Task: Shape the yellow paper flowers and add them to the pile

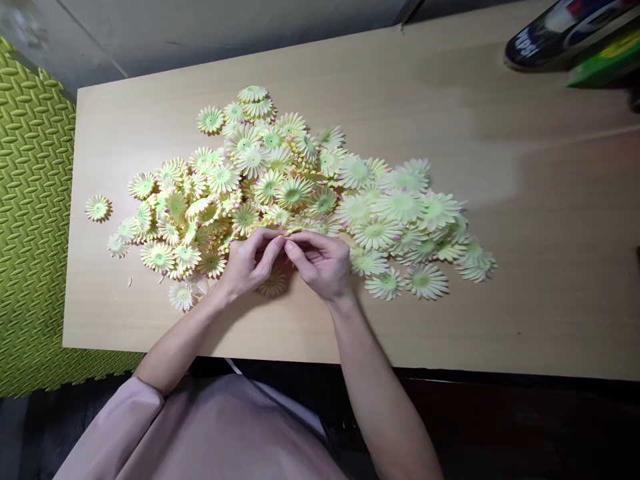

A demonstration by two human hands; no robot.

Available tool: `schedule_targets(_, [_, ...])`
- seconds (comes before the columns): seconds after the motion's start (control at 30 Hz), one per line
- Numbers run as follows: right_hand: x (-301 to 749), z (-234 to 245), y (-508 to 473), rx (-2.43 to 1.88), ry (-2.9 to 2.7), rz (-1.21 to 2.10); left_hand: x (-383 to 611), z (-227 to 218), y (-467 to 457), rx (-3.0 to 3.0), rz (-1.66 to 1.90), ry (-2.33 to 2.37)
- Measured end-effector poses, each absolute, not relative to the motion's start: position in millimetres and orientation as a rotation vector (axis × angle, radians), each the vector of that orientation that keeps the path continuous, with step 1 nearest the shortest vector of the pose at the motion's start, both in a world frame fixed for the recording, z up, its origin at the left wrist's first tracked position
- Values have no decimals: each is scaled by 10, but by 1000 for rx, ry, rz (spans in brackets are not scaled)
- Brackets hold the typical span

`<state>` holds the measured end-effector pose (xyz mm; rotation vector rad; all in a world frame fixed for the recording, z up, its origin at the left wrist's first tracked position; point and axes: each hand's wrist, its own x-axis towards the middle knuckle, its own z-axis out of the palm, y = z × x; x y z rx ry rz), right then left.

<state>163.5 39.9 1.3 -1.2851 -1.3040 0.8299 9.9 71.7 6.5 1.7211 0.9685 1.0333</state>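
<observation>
Two hands meet over the near half of the surface: the left hand and right hand pinch, thumbs against fingers, a small yellow piece, mostly hidden, presumably held from both sides for fine control. A loose flower lies below them. Beyond, the pile of flowers spreads from near the left edge past the middle, likely for easy reach. A dark container sits toward the far right corner, apparently out of the way.

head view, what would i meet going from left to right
Green woven-textured mat, single outlying pale yellow many-petalled flower, person's bare left hand, person's bare right hand, rounded black container with white lettering.
</observation>
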Motion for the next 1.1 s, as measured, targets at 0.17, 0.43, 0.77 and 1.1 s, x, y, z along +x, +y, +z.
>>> schedule_targets(0.17, [1636, -3, 392, -1254, -1259, 858, 114, 107, 725, 1621, 1057, 1017])
schedule_targets(0.43, [1634, 33, 394, -1250, -1173, 948, 140, 84, 704, 1517, 1064, 999])
schedule_targets(0.77, [1607, 63, 403, -1264, -1121, 970, 141, 58, 702, 1558, 1091, 961])
schedule_targets(1.1, [1624, 31, 397, -1271, -1129, 977, 132, 59, 703, 1567, 1051, 987])
